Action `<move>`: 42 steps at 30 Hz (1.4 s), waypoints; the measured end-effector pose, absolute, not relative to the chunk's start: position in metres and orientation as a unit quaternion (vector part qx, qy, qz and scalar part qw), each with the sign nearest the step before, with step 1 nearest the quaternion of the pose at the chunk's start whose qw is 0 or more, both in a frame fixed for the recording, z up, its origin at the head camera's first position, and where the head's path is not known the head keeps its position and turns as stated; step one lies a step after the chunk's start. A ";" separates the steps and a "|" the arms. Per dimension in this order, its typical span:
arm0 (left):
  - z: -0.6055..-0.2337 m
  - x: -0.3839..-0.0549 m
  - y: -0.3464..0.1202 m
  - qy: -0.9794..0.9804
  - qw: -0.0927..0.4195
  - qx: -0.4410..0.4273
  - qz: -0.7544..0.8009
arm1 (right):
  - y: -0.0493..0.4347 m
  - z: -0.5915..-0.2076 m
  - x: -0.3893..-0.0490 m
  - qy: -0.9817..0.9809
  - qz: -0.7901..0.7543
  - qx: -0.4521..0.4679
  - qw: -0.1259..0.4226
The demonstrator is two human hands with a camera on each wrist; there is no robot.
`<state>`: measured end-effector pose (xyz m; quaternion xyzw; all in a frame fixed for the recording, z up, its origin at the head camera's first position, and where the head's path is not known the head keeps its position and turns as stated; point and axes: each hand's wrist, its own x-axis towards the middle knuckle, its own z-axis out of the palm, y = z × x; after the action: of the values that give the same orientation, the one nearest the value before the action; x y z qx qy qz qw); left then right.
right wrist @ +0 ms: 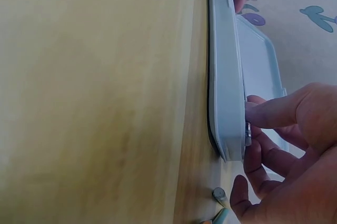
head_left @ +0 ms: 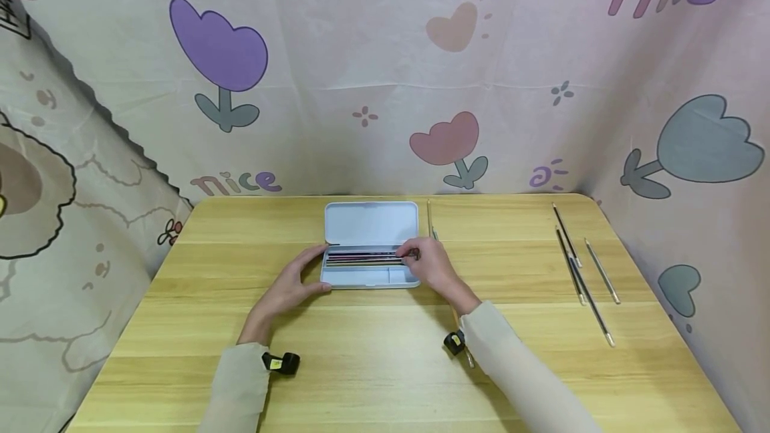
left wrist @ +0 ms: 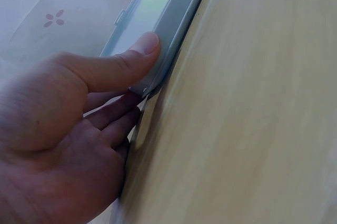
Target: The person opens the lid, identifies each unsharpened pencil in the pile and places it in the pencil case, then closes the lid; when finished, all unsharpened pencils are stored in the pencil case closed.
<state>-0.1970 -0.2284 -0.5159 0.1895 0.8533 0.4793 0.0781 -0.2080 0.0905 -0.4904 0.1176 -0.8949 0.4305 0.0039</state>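
Note:
A pale blue pencil case (head_left: 356, 277) lies on the table with its lid (head_left: 371, 222) raised toward the back. Several pencils (head_left: 361, 259) lie lengthwise in its rear compartment. My left hand (head_left: 291, 286) grips the case's left end, thumb at the front corner and fingers at the back one. At the other end, my right hand (head_left: 434, 264) pinches a pencil (right wrist: 248, 133) between thumb and fingers, close over the case's right edge. Its metal-banded tip shows in the right wrist view; the fingers hide part of the rest.
Several dark pencils (head_left: 592, 301) lie on the right of the wooden table (head_left: 361, 366), beside a grey-green pencil (head_left: 602, 271). A yellow pencil (head_left: 430, 214) and another pencil end (head_left: 470, 358) show around my right forearm. A patterned cloth (head_left: 337, 52) hangs behind the table.

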 end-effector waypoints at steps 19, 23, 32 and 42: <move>-0.517 -0.198 -0.229 0.850 0.081 0.190 0.484 | 0.103 -0.484 -0.208 -0.878 0.468 0.102 0.007; -0.517 -0.198 -0.229 0.848 0.080 0.194 0.487 | 0.107 -0.482 -0.212 -0.875 0.475 0.094 0.016; -0.518 -0.199 -0.229 0.850 0.076 0.195 0.484 | 0.112 -0.477 -0.229 -0.845 0.524 0.077 0.072; -0.518 -0.199 -0.230 0.849 0.069 0.202 0.483 | 0.110 -0.464 -0.257 -0.823 0.556 0.006 0.118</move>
<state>-0.1986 -0.2299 -0.5179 0.2023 0.8491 0.4830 0.0690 -0.2573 0.1104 -0.4645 0.0061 -0.8228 0.5560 0.1178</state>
